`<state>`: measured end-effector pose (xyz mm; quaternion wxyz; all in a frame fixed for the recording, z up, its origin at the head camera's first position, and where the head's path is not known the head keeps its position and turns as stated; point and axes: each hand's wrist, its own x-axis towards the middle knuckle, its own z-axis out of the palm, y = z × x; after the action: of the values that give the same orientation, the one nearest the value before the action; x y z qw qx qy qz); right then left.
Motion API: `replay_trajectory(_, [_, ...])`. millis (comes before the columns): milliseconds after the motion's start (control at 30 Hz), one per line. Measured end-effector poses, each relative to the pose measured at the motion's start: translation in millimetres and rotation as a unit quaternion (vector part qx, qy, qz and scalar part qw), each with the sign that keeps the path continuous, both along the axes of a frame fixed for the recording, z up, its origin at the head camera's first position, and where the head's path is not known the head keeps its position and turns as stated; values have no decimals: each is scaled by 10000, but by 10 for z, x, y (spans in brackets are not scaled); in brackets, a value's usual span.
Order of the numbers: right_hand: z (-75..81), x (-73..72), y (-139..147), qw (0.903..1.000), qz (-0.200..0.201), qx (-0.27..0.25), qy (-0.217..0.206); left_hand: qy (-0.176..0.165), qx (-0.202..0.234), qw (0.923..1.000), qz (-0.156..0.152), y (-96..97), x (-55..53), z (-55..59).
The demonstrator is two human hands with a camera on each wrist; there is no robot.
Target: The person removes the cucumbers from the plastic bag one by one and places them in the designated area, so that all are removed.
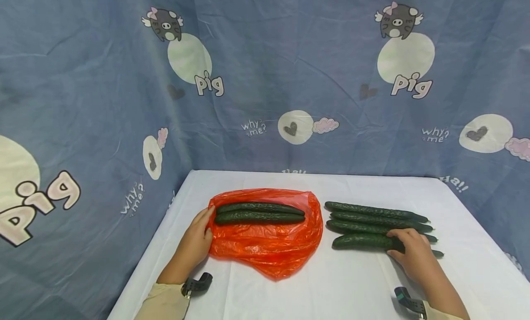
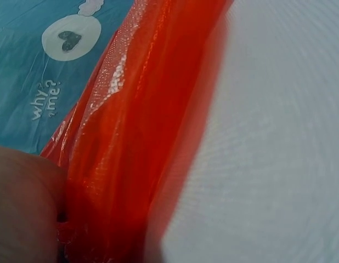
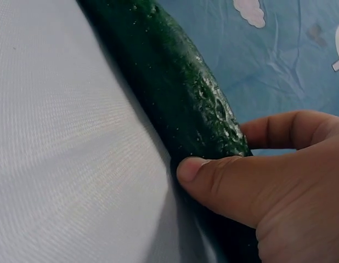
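Note:
Two cucumbers point(image 1: 260, 217) lie side by side on a red plastic bag point(image 1: 265, 253), left of the table's middle. The left hand point(image 1: 196, 239) holds the bag's left edge, and the left wrist view shows the red film point(image 2: 123, 164) right beside that hand; its fingertips are hidden there. On the right, several cucumbers point(image 1: 372, 209) lie in a row. With thumb and fingers on opposite sides, the right hand point(image 1: 415, 256) grips the nearest cucumber point(image 1: 358, 241) near its right part. In the right wrist view the thumb point(image 3: 213, 175) presses that cucumber's side, which rests on the cloth.
A white cloth point(image 1: 331, 288) covers the table. Blue printed curtains point(image 1: 265, 71) hang behind it and along its left side. Small black devices point(image 1: 198, 284) are strapped to both wrists.

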<state>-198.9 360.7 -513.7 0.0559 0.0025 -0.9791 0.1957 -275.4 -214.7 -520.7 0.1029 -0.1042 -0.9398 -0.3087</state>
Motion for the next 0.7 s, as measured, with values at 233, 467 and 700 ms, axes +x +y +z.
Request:
replay_trajectory(233, [11,-12,2,10000,-36,-19,-70,-12,61,10000,18,0,18,3])
replay_trajectory(467, [50,7,-79,9994,98,-285,175,-22,56,10000,21,-1,16,6])
replay_trajectory(700, [138,-5,-274,9976,166,-525,421,-28,77,10000,12,-6,16,-1])
